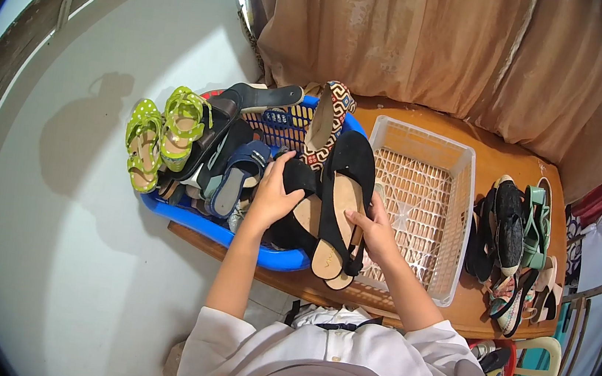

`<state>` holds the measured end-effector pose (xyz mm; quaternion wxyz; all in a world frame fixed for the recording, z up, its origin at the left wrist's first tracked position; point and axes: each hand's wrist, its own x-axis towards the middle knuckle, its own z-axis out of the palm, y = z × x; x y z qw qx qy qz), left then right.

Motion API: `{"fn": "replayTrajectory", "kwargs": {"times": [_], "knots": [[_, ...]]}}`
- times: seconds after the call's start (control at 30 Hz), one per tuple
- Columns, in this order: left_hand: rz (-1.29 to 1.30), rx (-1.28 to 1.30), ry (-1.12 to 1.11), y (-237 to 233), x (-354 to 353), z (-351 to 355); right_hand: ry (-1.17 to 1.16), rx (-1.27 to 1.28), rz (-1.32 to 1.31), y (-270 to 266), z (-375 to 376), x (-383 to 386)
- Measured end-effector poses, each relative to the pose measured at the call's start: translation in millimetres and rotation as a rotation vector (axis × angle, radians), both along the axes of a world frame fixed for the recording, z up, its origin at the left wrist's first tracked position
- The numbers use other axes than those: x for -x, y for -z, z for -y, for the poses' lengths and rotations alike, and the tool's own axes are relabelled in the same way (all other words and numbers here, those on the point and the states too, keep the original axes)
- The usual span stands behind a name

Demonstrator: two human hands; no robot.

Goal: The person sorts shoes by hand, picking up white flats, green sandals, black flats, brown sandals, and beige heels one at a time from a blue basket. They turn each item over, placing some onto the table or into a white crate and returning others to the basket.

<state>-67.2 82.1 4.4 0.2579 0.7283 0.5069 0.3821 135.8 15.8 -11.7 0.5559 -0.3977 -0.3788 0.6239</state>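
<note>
A pair of black open-heeled sandals is in front of me, over the right end of a blue basket [218, 234]. My right hand [376, 232] grips the right black sandal [355, 157], its thumb on the beige insole and its other fingers behind. My left hand [274, 194] holds the side of the left black sandal [300, 178] near the toe strap; its lower fingers are hidden. The two soles overlap at the heel end. A patterned shoe [335, 118] leans behind them on the basket rim.
Several shoes fill the basket, including green dotted sandals [144, 144] and a navy slide [239, 173]. A clear plastic crate [457, 228] stands to the right on the wooden table [435, 120]. Beyond it lie black shoes [507, 225] and green sandals [536, 226]. A cream chair [552, 365] is at lower right.
</note>
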Motion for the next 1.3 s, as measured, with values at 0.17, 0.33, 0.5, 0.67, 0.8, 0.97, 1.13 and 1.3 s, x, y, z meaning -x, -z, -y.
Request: {"fn": "replayTrajectory", "kwargs": {"times": [0.17,0.33,0.5,0.67,0.8,0.97,1.13,1.3], "knots": [[0.673,0.565,0.167,-12.3,2.9,-2.9,0.009,0.044,-0.040,3.1,0.1,-1.1],[0.778,0.523,-0.011,16.5,7.6,-12.7,0.081,0.098,-0.066,-8.8,2.5,-3.0],[1.049,0.461,-0.041,20.2,12.0,1.5,0.268,0.098,-0.247,-23.9,1.3,-17.1],[1.222,0.201,-0.311,24.6,-12.0,32.6,0.534,-0.011,-0.393,-38.2,4.1,-22.1],[1.367,0.036,-0.418,18.7,-43.1,56.5,0.672,-0.088,-0.479,-35.8,3.0,-10.8],[1.379,-0.036,-0.455,17.4,-57.3,65.9,0.731,-0.075,-0.544,-17.0,-5.6,-2.7],[1.374,-0.068,-0.386,13.7,-60.4,69.8,0.706,-0.086,-0.544,-8.8,-10.3,15.3],[1.409,-0.052,-0.396,21.1,-55.5,66.2,0.656,-0.110,-0.486,-18.9,-4.7,31.0]]}}
